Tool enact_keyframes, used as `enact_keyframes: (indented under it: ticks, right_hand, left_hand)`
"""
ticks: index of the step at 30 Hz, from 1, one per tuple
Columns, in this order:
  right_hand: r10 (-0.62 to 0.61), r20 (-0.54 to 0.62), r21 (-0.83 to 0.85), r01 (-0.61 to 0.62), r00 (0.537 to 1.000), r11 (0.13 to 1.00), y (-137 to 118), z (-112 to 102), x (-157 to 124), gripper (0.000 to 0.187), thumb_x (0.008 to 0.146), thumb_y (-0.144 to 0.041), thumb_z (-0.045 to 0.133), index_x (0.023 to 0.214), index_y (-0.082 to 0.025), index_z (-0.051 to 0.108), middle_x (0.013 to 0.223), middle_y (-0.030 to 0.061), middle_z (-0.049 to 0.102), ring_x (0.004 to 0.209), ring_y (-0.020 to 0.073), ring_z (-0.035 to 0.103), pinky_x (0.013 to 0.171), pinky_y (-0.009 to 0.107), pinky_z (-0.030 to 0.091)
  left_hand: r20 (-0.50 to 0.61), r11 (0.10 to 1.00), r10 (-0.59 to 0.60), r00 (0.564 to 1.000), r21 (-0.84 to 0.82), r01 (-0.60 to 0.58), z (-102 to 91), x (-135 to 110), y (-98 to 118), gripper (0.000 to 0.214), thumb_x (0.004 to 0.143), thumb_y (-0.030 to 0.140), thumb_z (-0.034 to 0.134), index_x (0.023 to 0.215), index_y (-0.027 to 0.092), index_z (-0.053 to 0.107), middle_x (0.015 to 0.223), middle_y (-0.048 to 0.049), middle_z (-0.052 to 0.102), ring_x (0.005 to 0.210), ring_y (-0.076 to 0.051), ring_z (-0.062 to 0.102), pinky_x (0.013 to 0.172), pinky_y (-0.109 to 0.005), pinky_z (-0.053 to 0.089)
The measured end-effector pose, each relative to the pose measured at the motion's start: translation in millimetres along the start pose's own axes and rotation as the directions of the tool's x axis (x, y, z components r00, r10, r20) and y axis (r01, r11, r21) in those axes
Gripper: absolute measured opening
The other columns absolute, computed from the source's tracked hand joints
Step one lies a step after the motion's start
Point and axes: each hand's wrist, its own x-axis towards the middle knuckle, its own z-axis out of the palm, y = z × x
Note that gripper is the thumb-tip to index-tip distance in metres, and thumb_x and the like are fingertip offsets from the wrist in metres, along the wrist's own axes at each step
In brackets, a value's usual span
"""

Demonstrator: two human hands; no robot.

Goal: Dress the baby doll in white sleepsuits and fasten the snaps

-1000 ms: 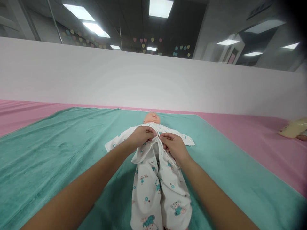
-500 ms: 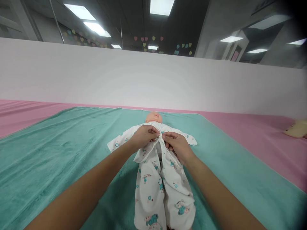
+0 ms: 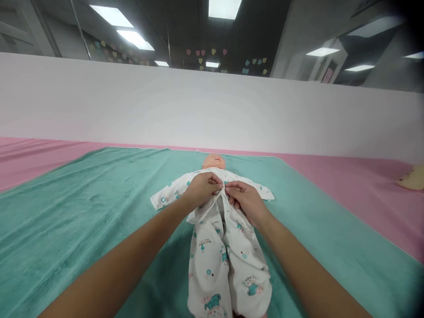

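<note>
A baby doll [image 3: 213, 162] lies on its back, with its vinyl head toward the far side. It wears a white long-sleeved romper [image 3: 225, 269] with a teal and pink animal print, and the legs stretch toward me. My left hand [image 3: 202, 190] pinches the romper's left front flap at the doll's chest. My right hand [image 3: 247, 203] holds the opposite flap, some fingers tucked beneath it. The fingertips of both hands nearly meet at the top of the opening. Below them the romper gapes, and the doll's body inside is mostly hidden.
The doll lies on a teal plush blanket [image 3: 92, 225] spread over a pink sheet [image 3: 361, 190]. A white panel wall [image 3: 198, 110] rises behind. A cream-coloured item [image 3: 413, 179] sits at the right edge on the pink sheet. Heart decorations show on the far glass.
My view has tilted slightly, so the doll sits a little further right and higher. Both hands still hold the flaps, and the cream item shows less at the right edge.
</note>
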Motion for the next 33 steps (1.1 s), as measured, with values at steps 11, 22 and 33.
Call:
enact_keyframes:
  ticks: [11,22,33]
  right_hand:
    - [-0.133,-0.058,-0.216,0.118,0.989,0.969,5,11,-2,0.018,0.069,-0.021,0.054,0.088,-0.022,0.053,0.073,-0.0033,0.058,0.054,0.0091,0.053,0.044,0.019,0.037]
    - [-0.157,-0.041,-0.286,0.139,0.987,0.948,2,9,-4,0.029,0.066,-0.015,0.047,0.092,-0.024,0.054,0.079,-0.0023,0.062,0.057,0.0099,0.053,0.047,0.021,0.040]
    - [-0.070,-0.068,-0.110,0.062,0.995,0.992,6,8,0,0.022,0.069,-0.019,0.049,0.091,-0.022,0.053,0.084,-0.0007,0.057,0.049,0.0085,0.053,0.039,0.021,0.039]
  left_hand:
    - [-0.104,0.969,0.060,0.993,0.246,-0.033,8.9,-7,13,0.010,0.072,0.027,0.055,0.078,0.021,0.059,0.071,0.0017,0.066,0.067,-0.015,0.058,0.059,-0.024,0.040]
    - [-0.132,0.853,0.126,0.983,0.520,-0.040,19.6,-8,16,0.013,0.075,0.027,0.057,0.086,0.022,0.053,0.071,0.0005,0.063,0.069,-0.018,0.057,0.054,-0.025,0.032]
    - [-0.240,0.880,0.191,0.952,0.472,-0.058,24.3,-11,5,0.014,0.069,0.013,0.051,0.073,0.022,0.041,0.057,0.0047,0.050,0.053,-0.013,0.046,0.049,-0.024,0.026]
